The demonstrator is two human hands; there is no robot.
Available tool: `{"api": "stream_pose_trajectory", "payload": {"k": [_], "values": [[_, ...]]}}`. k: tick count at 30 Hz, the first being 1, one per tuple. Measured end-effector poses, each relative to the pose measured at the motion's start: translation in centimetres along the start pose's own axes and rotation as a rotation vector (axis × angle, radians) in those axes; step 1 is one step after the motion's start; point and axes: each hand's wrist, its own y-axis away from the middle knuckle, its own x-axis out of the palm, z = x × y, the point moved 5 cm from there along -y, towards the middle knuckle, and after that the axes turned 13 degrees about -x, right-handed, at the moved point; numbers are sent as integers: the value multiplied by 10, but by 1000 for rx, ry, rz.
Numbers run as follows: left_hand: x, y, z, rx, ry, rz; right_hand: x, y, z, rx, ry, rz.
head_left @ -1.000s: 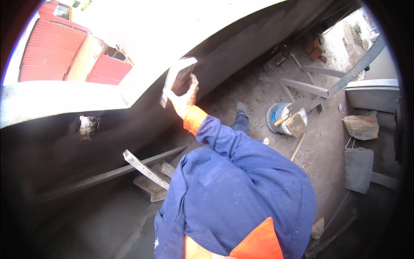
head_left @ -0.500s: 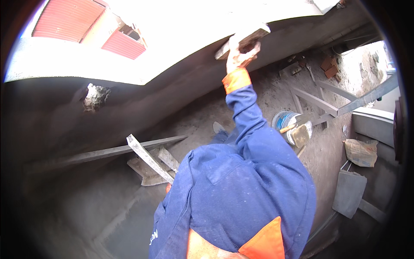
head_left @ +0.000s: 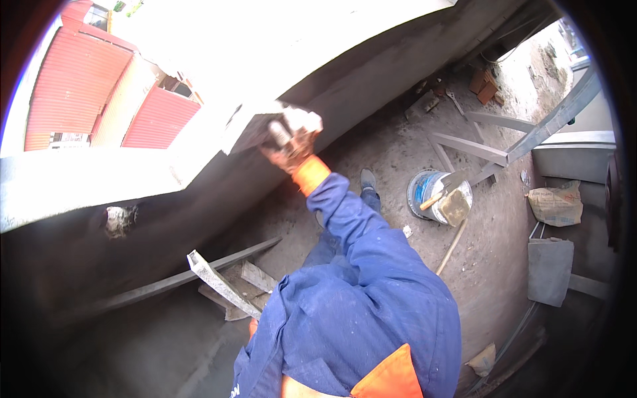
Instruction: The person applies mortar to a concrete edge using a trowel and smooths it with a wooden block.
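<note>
My right hand (head_left: 292,147) is closed round the handle of a hand float (head_left: 255,134), blurred by motion, near the bright upper edge of the wall (head_left: 371,76). My left hand is hidden beside my body; only a bit of its orange cuff (head_left: 253,326) shows. A pale, straight bar (head_left: 222,284) slants up from that cuff, its far end raised. Whether my left fingers grip it is hidden. Behind the bar lies a mortar-stained board (head_left: 257,276).
A bucket (head_left: 424,189) stands to the right, with a trowel (head_left: 446,190) and a tan block (head_left: 454,207) on top. Beyond are a timber frame (head_left: 471,149) and bricks (head_left: 484,86). A paper sack (head_left: 556,203) and a grey slab (head_left: 550,270) lie far right. A beam (head_left: 179,282) runs along the wall.
My right hand has moved left and nearer with the float, from the wall's shaded face to near its bright edge. The view has shifted, and both feet now show more.
</note>
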Motion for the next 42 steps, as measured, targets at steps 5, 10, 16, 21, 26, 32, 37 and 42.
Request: {"api": "stream_pose_trajectory", "payload": {"k": [5,10,16,21,26,32,37,42], "values": [[-1,0,-11,-2,-35,3,-45,-36,-152,60,208,-42],[5,-1,-22,-1,-55,4,-47,0,-224,557,126,-204],[31,-7,-50,5,-84,22,-12,28,-98,399,0,-183],[44,-8,-63,14,-77,15,-39,-24,-157,259,-28,-167],[80,-28,-102,106,-67,59,-89,115,-374,1419,-71,-556],[111,12,-151,282,130,-151,-172,84,-293,811,214,77],[111,-28,-155,550,411,-192,-204,132,-367,1486,-465,-231],[99,-56,-177,491,537,-152,-220,29,-310,1569,-362,91]]}}
